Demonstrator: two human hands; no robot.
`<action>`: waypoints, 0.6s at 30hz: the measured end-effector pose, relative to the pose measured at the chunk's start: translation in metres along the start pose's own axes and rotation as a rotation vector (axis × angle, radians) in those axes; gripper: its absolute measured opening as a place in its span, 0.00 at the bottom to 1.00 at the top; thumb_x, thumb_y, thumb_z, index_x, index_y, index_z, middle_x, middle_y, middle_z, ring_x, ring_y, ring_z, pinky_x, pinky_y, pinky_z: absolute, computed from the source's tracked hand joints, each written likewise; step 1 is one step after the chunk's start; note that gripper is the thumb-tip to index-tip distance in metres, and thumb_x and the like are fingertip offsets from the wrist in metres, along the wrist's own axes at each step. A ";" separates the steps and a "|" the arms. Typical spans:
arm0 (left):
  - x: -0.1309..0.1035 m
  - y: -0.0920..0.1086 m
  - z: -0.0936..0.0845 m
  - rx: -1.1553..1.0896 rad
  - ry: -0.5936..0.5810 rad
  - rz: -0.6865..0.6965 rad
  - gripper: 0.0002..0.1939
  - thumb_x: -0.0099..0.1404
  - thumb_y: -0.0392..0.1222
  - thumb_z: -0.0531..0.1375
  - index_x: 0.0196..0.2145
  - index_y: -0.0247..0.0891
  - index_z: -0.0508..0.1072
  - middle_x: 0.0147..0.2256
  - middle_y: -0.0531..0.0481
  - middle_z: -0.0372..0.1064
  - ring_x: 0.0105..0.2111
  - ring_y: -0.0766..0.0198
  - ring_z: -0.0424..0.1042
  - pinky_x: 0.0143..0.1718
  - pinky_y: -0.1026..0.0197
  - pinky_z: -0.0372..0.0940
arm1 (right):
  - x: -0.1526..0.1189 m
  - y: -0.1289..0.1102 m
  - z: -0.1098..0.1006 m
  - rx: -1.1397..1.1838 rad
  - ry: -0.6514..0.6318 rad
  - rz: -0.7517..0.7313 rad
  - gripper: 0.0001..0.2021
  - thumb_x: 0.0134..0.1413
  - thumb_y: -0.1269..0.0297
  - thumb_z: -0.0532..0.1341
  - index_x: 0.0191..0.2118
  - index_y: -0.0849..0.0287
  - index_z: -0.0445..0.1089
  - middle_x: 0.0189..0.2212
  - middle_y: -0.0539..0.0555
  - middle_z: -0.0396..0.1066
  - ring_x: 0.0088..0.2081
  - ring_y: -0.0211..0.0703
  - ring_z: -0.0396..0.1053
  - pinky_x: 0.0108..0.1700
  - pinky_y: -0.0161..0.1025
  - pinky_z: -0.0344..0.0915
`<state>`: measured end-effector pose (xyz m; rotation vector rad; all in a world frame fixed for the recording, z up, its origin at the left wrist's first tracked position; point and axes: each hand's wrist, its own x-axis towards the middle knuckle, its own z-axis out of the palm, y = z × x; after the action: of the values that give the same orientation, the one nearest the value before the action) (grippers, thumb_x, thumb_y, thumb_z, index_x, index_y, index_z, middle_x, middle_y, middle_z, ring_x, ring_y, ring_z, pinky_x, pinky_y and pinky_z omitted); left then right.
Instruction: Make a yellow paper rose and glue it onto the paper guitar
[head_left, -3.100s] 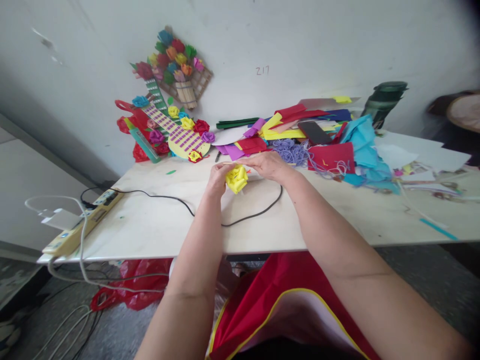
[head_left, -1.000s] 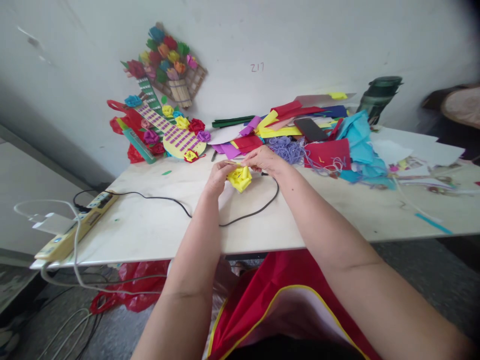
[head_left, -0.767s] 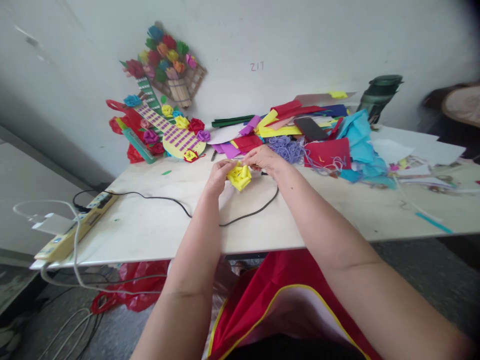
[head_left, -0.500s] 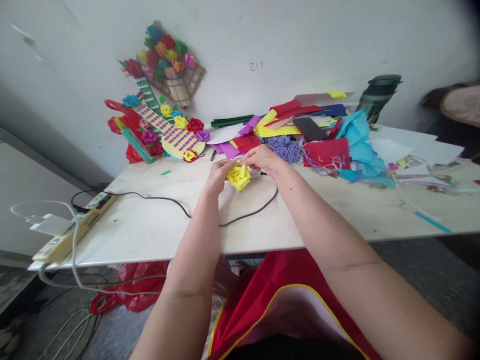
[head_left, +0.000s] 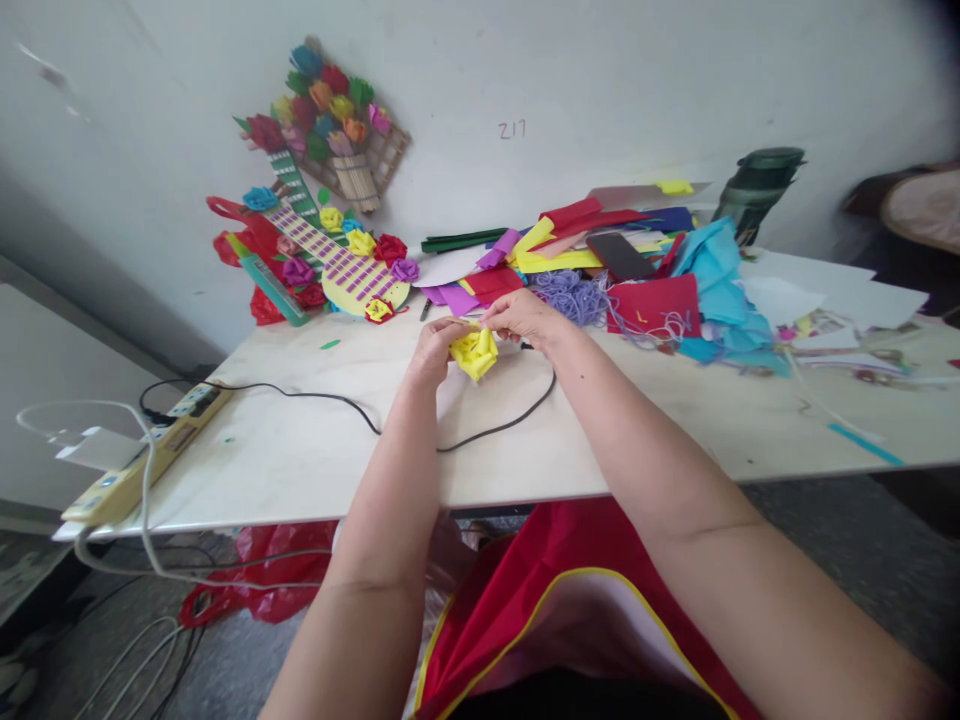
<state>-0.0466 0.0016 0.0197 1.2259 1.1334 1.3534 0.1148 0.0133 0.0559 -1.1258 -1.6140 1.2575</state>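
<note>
Above the middle of the table (head_left: 300, 470), a yellow paper flower (head_left: 474, 355) faces me with its folded petals. My left hand (head_left: 437, 348) is closed on its left side and upper edge. The fingertips of my right hand (head_left: 519, 318) are pinched together at the flower's upper right edge; whether they grip a petal or the base behind it is hidden. Just beyond my hands lie folded red crepe paper (head_left: 495, 286) and a tangle of purple yarn (head_left: 574, 296). Below the flower a black cable (head_left: 495, 436) loops across the tabletop.
A power strip (head_left: 157, 450) with a white charger lies at the left edge. A guitar-shaped craft (head_left: 337, 262) with paper flowers and a green glue bottle (head_left: 271, 288) stand back left. Coloured paper, a phone (head_left: 620, 257), blue paper (head_left: 712, 270) and a dark bottle (head_left: 761, 190) fill the back right.
The yellow flower has shifted very slightly to the left and tilted a little in my fingers. Both hands keep nearly the same hold and place.
</note>
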 end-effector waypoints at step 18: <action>0.000 0.002 0.000 0.045 0.013 -0.034 0.09 0.40 0.40 0.62 0.23 0.35 0.70 0.20 0.53 0.65 0.21 0.66 0.65 0.20 0.65 0.57 | 0.012 0.014 -0.003 0.100 -0.028 -0.025 0.02 0.41 0.76 0.66 0.23 0.65 0.73 0.13 0.48 0.65 0.16 0.30 0.58 0.18 0.30 0.50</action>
<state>-0.0467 0.0009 0.0218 1.2266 1.1942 1.3185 0.1171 0.0269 0.0435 -1.0271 -1.5631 1.3280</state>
